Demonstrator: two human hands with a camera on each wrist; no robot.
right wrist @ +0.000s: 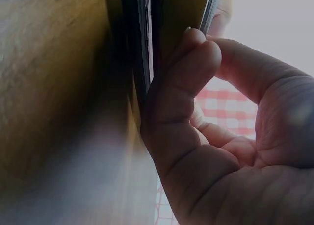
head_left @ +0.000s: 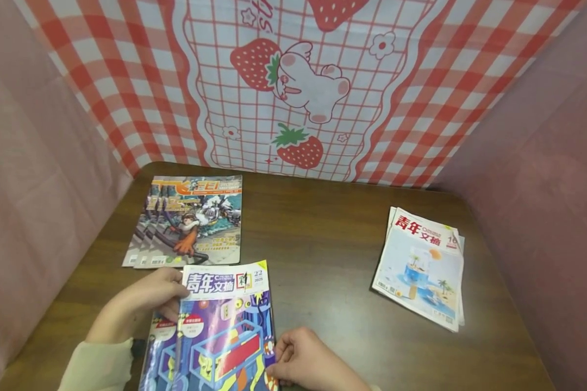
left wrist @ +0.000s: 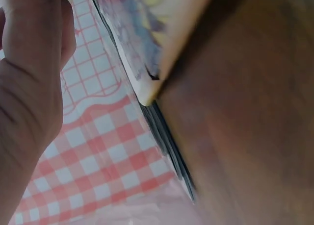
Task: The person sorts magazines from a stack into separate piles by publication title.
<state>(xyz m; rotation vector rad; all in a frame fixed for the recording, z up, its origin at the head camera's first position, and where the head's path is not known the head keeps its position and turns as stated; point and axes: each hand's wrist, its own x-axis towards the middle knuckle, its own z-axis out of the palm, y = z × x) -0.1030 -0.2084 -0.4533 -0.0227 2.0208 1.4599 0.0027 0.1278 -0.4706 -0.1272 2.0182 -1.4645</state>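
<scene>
Two purple-covered magazines overlap at the table's near edge, the top magazine (head_left: 225, 331) shifted right over the lower magazine (head_left: 158, 353). My left hand (head_left: 151, 296) grips the top one by its upper left edge, fingers on the cover. At its right edge, my right hand (head_left: 310, 358) pinches it between thumb and curled fingers. In the right wrist view the pinched magazine edge (right wrist: 211, 12) stands apart from another magazine edge (right wrist: 145, 38) closer to the table. The left wrist view has my left hand (left wrist: 29, 87) beside a blurred magazine corner (left wrist: 147, 85).
Behind my left hand lies a fanned stack of comic magazines (head_left: 195, 222). A small pile of magazines with a beach cover (head_left: 420, 271) lies at the right of the brown wooden table (head_left: 318, 244). A red-checked strawberry cloth (head_left: 293, 108) hangs behind, with pink curtains (head_left: 533, 179) at the sides.
</scene>
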